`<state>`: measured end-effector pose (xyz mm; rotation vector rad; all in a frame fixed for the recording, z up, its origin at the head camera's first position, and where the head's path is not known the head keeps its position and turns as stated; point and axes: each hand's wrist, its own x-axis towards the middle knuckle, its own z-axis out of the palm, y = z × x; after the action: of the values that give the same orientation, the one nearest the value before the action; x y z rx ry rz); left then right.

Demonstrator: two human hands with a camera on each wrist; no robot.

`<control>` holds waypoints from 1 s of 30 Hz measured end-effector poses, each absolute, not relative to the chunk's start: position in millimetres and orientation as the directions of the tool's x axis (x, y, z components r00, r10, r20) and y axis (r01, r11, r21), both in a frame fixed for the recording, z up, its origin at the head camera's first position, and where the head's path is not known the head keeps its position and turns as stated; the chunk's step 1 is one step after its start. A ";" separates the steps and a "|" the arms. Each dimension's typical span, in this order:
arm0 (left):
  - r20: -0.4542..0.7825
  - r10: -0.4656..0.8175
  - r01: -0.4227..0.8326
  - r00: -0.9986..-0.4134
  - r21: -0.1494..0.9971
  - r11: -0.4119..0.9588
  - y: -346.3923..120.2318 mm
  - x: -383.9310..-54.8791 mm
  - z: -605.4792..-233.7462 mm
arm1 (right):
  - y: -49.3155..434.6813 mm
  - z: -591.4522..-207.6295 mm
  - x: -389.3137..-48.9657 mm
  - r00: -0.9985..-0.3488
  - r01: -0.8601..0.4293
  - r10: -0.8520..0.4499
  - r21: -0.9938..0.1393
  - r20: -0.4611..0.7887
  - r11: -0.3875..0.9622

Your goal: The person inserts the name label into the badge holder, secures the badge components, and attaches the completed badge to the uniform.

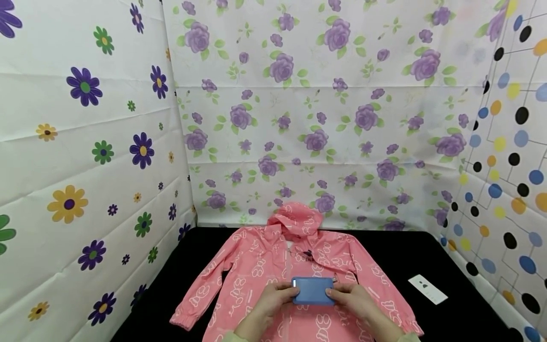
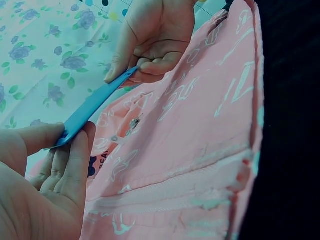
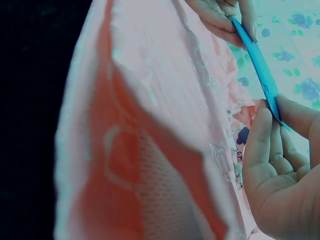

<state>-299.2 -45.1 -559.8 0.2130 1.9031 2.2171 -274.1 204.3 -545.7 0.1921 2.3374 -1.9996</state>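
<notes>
A thin, flat blue card-like rectangle (image 1: pixel 314 290) with a white strip at its left end is held level above a pink hooded jacket (image 1: pixel 256 266). My left hand (image 1: pixel 273 300) pinches its left end between thumb and fingers. At the opposite end, my right hand (image 1: pixel 355 300) pinches it the same way. Seen edge-on in the left wrist view, the blue rectangle (image 2: pixel 92 107) looks slightly bent. Beneath both hands lies the jacket, spread front up with its sleeves out, white line drawings and a zip down the middle.
On the black tabletop (image 1: pixel 158 285), right of the jacket, lies a white card (image 1: pixel 428 289) with small dark marks. Patterned cloth walls stand close around: purple roses on the back cloth (image 1: pixel 299 118), daisies at left, coloured dots at right.
</notes>
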 end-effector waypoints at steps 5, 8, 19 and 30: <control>-0.050 0.246 -0.092 -0.968 0.983 -0.161 -46.8 -299.3 -560.6 | 205.6 -545.2 -272.5 -0.992 0.123 -0.006 -0.979 -0.126 0.163; -0.055 0.252 -0.102 -0.966 0.979 -0.179 -47.9 -300.1 -560.4 | 205.4 -544.0 -272.4 -0.991 0.131 -0.016 -0.976 -0.136 0.172; -0.055 0.294 -0.111 -0.954 0.978 -0.176 -52.4 -300.5 -558.4 | 203.6 -550.8 -277.6 -0.991 0.135 0.040 -0.953 -0.129 0.270; -0.047 0.285 -0.106 -0.957 0.975 -0.196 -63.0 -297.0 -553.3 | 215.6 -547.0 -273.4 -0.989 0.117 0.125 -0.944 -0.082 0.307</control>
<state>-297.0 -63.0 -553.3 0.2100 1.8076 2.2410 -273.4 215.6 -547.0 0.2359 2.5457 -1.8383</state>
